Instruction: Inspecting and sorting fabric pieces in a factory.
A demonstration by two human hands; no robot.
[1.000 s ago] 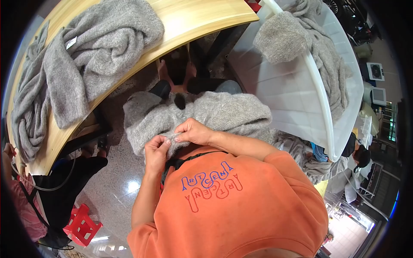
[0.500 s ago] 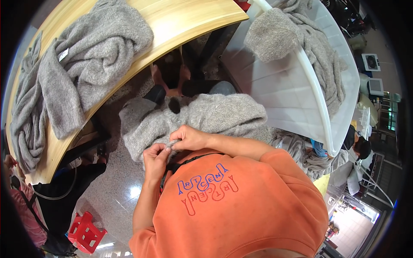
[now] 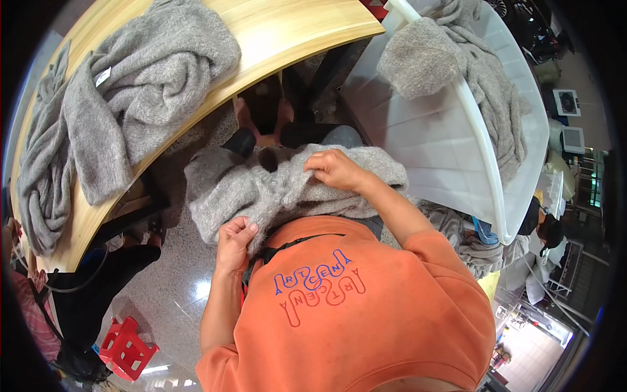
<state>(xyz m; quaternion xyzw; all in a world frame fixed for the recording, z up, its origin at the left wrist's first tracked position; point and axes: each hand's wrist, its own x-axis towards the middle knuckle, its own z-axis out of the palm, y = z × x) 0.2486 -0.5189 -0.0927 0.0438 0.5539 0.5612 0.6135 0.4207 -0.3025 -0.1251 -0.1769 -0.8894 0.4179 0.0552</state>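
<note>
Left hand (image 3: 234, 238): fingers clamped on grey sweater (image 3: 274, 189) at 7 o'clock | Right hand (image 3: 334, 170): fingers pinching its 1 o'clock edge | Wooden counter (image 3: 287, 29): 11 o'clock.

grey knit (image 3: 287, 186) partly hidden by shirt (image 3: 353, 307), stool (image 3: 127, 346) cut off

Knit garment (image 3: 287, 189) on lap, left hand (image 3: 235, 238) at its near edge, right hand (image 3: 336, 168) on its far edge. Wooden table (image 3: 287, 32) ahead-left — knit pile (image 3: 124, 98) on it. Plastic bin (image 3: 444, 144) right — knitwear (image 3: 444, 59) inside.
</note>
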